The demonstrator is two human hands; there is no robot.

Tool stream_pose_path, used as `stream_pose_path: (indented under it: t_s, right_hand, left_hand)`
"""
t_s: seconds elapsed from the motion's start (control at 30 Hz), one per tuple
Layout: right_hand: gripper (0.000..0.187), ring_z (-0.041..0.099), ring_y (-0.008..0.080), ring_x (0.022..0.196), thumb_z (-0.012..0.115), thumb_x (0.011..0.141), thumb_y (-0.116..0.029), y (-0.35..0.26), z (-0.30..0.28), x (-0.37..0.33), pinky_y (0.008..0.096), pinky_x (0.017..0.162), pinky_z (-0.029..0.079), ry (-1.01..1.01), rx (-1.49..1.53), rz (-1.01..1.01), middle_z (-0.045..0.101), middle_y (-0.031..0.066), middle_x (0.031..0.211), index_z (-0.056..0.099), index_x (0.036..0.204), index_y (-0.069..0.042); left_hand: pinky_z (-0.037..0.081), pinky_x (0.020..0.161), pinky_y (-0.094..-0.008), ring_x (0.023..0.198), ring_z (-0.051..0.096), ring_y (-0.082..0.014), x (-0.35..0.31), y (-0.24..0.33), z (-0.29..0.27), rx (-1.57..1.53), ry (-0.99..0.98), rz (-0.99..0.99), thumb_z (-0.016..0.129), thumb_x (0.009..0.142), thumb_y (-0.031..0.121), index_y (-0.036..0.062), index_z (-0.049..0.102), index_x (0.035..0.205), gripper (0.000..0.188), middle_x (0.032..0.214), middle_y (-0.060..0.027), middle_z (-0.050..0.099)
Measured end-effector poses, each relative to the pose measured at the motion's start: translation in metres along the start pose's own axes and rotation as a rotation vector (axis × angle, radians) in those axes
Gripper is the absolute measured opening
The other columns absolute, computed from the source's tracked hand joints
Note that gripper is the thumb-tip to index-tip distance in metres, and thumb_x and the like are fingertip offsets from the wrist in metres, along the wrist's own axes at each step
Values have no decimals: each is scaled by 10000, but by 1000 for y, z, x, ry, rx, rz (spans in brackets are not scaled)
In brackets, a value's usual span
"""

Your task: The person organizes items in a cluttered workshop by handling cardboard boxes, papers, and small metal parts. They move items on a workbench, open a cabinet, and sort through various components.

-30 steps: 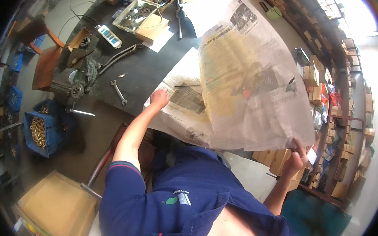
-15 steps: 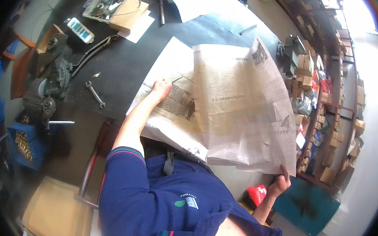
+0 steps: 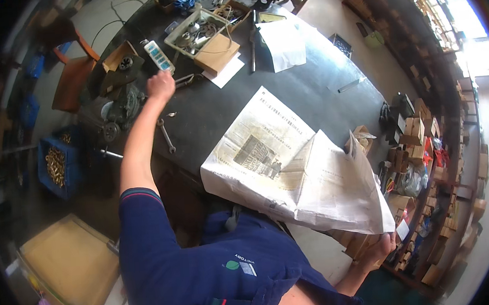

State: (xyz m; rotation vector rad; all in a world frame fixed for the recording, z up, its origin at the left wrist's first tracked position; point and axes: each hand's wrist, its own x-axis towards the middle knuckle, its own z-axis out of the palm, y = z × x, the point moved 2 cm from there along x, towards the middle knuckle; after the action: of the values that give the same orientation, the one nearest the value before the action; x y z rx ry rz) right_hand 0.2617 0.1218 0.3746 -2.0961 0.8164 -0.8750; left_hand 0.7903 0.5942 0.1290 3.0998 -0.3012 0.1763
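Newspaper (image 3: 291,172), a broad open sheet of pale newsprint with dense columns and a dark photo block, lies half on the dark workbench (image 3: 308,91), its near half creased and lifted toward the person. Right hand (image 3: 379,248) grips the paper's lower corner, fingers clamped on its edge. Left hand (image 3: 160,86) is stretched well away from the newspaper, loosely closed over a metal tool (image 3: 185,80) beside a white power strip (image 3: 157,55); a wrench (image 3: 165,135) lies between.
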Motion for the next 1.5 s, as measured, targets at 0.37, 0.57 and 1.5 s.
stream_pose_path:
  t_s: [0.37,0.57,1.5]
  right_hand:
    - [445,563,252,847,452,625,-92,3,-34,-25,302,789,435,137,-416,17,584,146,917,559,1017,90]
    - [374,562,235,852,441,678,-71,76,-85,-111,297,772,439,183,-440,201,592,173,931,577,969,121]
    - [322,576,234,762,497,651,-124,129,-125,-84,305,719,452,-274,-299,44,607,139,800,617,869,81]
  left_hand:
    - [428,613,-452,755,543,-389,-96,38,50,-747,-340,79,519,786,377,37,500,741,343,763,-195,573]
    - [410,824,-306,955,549,-242,-320,71,129,-1236,-933,-379,614,748,424,-108,531,1046,616,1039,-168,583]
    - [504,640,-457,840,583,-304,-439,256,115,-2266,-662,-1204,609,769,379,31,498,1056,465,947,-136,584]
